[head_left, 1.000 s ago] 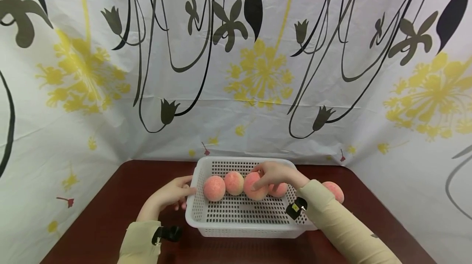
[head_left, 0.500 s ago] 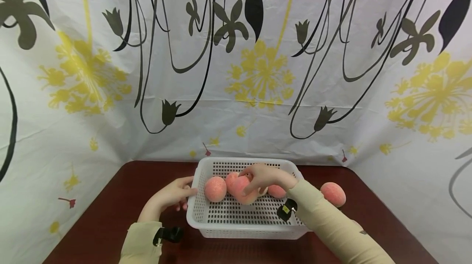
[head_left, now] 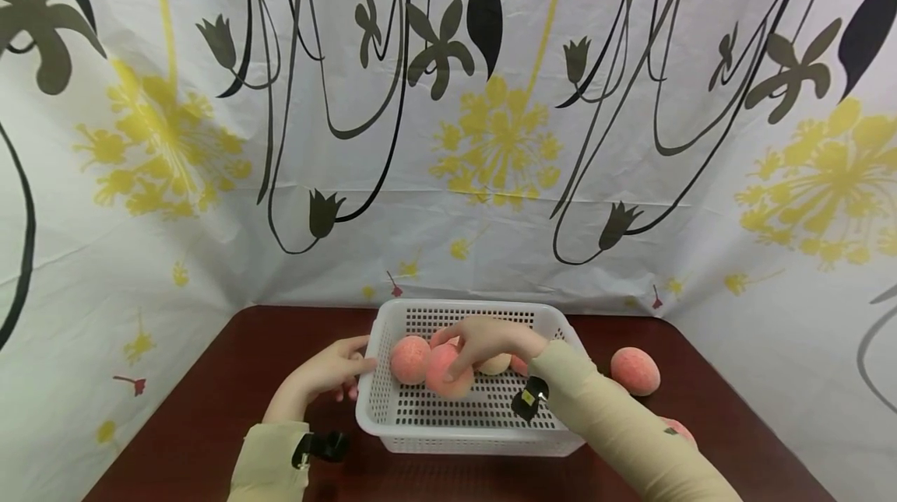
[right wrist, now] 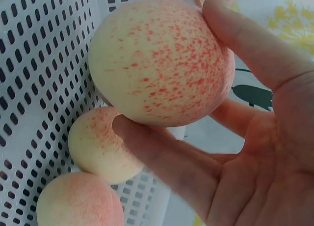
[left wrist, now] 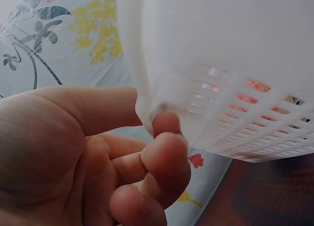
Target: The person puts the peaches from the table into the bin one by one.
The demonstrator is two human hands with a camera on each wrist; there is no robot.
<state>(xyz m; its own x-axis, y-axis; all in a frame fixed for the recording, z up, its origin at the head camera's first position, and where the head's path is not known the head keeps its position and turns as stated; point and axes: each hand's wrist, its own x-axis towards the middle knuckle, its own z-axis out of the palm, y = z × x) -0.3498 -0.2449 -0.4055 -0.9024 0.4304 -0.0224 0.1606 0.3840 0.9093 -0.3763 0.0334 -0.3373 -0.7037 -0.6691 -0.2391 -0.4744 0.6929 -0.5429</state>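
Note:
A white perforated plastic basket (head_left: 483, 444) stands on the dark red table. My left hand (head_left: 325, 371) grips its left rim; in the left wrist view the thumb lies over the rim (left wrist: 135, 44) and curled fingers are below it. Inside the basket, my right hand (head_left: 483, 338) holds a pink and cream peach (head_left: 443, 379) between thumb and fingers. The right wrist view shows this held peach (right wrist: 162, 64) above another peach (right wrist: 95, 147). One peach (head_left: 409, 359) sits at the basket's left; others, such as a pale one (head_left: 494, 364), are partly hidden by my right hand.
Right of the basket, a peach (head_left: 634, 371) lies on the table (head_left: 280, 338). Another peach (head_left: 681, 430) shows partly behind my right sleeve (head_left: 631, 432). A white flower-patterned sheet (head_left: 448, 245) hangs around the table's back and sides.
My right hand has moved left across the basket with the peach, bringing it beside the leftmost one. More of the peaches on the table at right now shows. The left hand stays at the rim.

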